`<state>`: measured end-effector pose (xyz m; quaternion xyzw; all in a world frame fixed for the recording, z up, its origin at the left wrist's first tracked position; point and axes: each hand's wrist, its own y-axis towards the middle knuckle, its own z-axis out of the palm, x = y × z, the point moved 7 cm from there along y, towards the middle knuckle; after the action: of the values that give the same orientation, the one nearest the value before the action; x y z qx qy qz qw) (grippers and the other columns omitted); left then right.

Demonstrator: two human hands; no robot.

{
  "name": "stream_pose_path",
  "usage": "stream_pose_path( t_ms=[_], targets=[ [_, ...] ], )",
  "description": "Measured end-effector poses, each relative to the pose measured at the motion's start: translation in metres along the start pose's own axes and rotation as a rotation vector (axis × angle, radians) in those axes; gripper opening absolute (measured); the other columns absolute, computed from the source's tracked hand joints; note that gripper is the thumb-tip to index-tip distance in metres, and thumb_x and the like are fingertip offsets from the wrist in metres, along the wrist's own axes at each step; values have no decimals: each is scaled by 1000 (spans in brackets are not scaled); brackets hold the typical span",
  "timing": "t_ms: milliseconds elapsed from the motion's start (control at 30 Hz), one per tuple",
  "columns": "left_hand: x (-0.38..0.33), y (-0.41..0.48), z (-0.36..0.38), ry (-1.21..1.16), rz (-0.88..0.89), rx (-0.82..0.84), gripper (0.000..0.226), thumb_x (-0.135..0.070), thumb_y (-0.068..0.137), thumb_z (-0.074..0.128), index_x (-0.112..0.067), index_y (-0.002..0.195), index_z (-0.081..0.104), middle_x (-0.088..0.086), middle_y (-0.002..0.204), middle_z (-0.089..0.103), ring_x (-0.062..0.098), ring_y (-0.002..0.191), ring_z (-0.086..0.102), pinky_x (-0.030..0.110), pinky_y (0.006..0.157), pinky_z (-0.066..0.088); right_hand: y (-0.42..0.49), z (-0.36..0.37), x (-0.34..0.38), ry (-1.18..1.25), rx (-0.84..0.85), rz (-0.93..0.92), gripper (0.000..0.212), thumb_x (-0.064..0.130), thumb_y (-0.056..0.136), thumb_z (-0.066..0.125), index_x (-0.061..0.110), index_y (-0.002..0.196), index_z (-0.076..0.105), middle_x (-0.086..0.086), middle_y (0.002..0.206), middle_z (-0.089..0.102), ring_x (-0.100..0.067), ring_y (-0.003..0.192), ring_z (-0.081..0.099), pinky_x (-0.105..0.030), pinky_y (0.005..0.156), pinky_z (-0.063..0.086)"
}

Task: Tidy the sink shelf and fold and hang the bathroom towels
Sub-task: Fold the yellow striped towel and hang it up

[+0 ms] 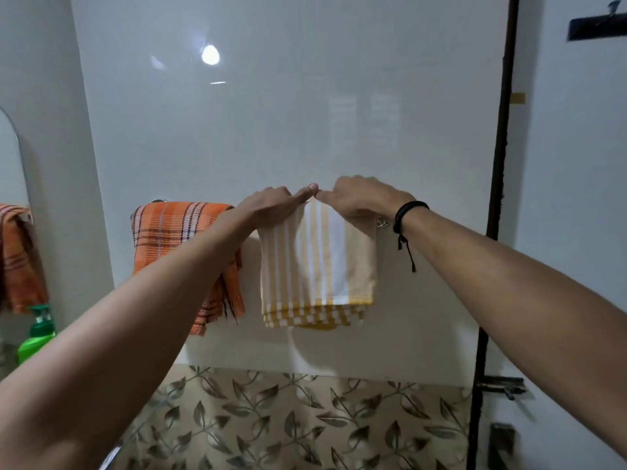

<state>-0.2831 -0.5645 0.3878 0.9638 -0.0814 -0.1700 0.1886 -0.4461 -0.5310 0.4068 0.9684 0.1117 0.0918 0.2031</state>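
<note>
Two arms are stretched forward; the yellow striped towel [319, 262], hanging just right of the orange plaid towel [169, 228], is gripped along its top fold by the left hand [271, 205] and the right hand [359, 198], thumbs touching.

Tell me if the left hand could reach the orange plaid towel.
Probably yes: the left hand holds the yellow striped towel, and the orange plaid towel hangs just beside it, unobstructed.
</note>
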Motion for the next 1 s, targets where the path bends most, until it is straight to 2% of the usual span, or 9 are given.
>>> stream_pose_path(
  t_ms=[67,200,267,333,400,533,700,867,1000],
  targets=[
    [0,1,0,-64,9,59,88,-85,88,23,-15,115,69,15,125,64,34,113,60,44,100,45,-6,11,-3,117,214,117,72,66,100,24,13,141,52,-11,142,55,-33,124,53,-39,94,40],
    [-4,-11,-12,-14,190,-202,63,-73,97,26,-25,96,67,2,105,66,27,103,61,39,81,43,-6,9,0,166,300,138,61,61,101,27,18,133,57,-9,136,58,-29,109,56,-41,95,43],
    [0,-26,-14,-20,291,-327,62,-76,93,26,-30,103,66,-2,111,67,23,106,58,41,85,45,-3,2,1,55,75,68,51,58,100,33,20,114,64,-8,120,64,-30,106,60,-40,88,45],
    [11,-37,-7,-72,334,-286,71,-85,83,28,-35,122,61,-2,125,63,23,117,53,45,97,44,-16,-7,6,-45,-298,-46,39,53,99,40,20,93,61,-3,102,65,-28,95,61,-38,80,42],
    [19,-46,1,-2,354,-203,77,-87,81,38,-36,138,48,-1,140,54,24,129,47,47,107,36,-36,-1,10,-55,-483,-114,38,52,101,40,21,98,60,0,105,63,-25,98,58,-41,86,42],
    [17,-39,2,148,312,-59,78,-76,86,51,-33,150,33,3,151,43,27,140,39,50,114,27,-48,25,4,-36,-593,-57,39,49,104,32,21,112,59,-1,116,65,-28,108,57,-44,93,38],
    [13,-33,-4,9,286,133,73,-64,87,62,-26,146,40,5,144,47,26,131,48,46,109,40,-45,27,5,-39,-677,60,41,43,105,31,20,106,65,-5,114,60,-30,108,49,-49,98,30],
    [26,-52,-5,12,293,-84,75,-63,87,64,-33,149,37,7,151,39,32,142,35,50,116,30,-80,32,3,120,-885,114,21,35,95,52,24,104,68,-6,121,52,-31,117,46,-55,106,30],
    [32,-90,3,-58,292,-223,67,-36,93,69,-26,152,38,12,159,29,33,146,29,38,120,19,-118,63,0,428,-882,133,26,26,87,58,24,113,61,-9,131,47,-31,124,41,-50,90,42]
  ],
)
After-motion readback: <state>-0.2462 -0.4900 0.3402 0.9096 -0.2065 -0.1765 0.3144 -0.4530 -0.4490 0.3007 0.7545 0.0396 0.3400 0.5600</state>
